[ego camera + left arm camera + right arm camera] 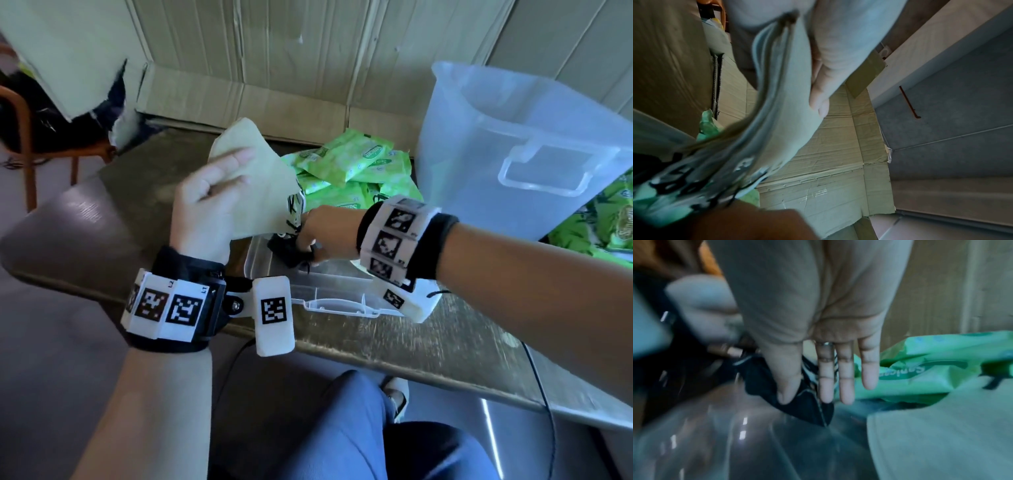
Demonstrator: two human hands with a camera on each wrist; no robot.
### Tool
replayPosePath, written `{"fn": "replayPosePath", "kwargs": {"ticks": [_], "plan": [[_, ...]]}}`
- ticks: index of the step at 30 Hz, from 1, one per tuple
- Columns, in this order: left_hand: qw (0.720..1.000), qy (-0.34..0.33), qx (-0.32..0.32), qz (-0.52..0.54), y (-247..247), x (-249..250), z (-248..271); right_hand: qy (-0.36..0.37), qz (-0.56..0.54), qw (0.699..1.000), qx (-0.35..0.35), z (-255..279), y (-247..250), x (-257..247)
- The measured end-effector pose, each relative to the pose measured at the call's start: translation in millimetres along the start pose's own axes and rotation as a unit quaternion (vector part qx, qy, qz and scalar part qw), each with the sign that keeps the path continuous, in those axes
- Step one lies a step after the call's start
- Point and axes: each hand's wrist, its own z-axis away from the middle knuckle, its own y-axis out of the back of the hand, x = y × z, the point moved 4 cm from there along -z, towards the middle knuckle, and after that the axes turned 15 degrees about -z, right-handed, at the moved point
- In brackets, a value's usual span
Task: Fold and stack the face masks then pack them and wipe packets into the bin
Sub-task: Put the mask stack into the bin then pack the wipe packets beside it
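Left hand [202, 209] holding pale masks [255, 181], right hand [322, 229] pinching black mask [286, 251], packet lettering blurred.

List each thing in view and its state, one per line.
Left hand: holds the pale mask up, thumb on it.
Pale mask: lifted off the table, bent.
Right hand: pinches the black mask.
Black mask: folded, on the clear lid.
Clear lid: flat on the table.
Bin: upright, open.
Wipe packets: piled on the table, unpacked.

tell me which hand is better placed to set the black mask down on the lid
Probably the right hand: it already pinches the black mask just above the clear lid. The left hand holds the pale mask.
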Motion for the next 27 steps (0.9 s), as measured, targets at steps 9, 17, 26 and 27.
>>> {"fn": "replayPosePath", "kwargs": {"ticks": [9,17,26,27], "plan": [[0.999,-0.029,-0.035,-0.012,-28,5,6,-0.136,-0.387,0.849,0.333,90,67,61],[0.973,-0.046,-0.217,-0.070,-93,11,34,-0.101,-0.566,0.755,0.316,89,42,47],[0.980,-0.044,-0.091,-0.172,-63,-8,14,-0.193,-0.260,0.936,0.137,79,9,80],[0.979,-0.040,-0.087,-0.178,-60,-10,12,-0.197,-0.217,0.953,0.078,76,2,78]]}}
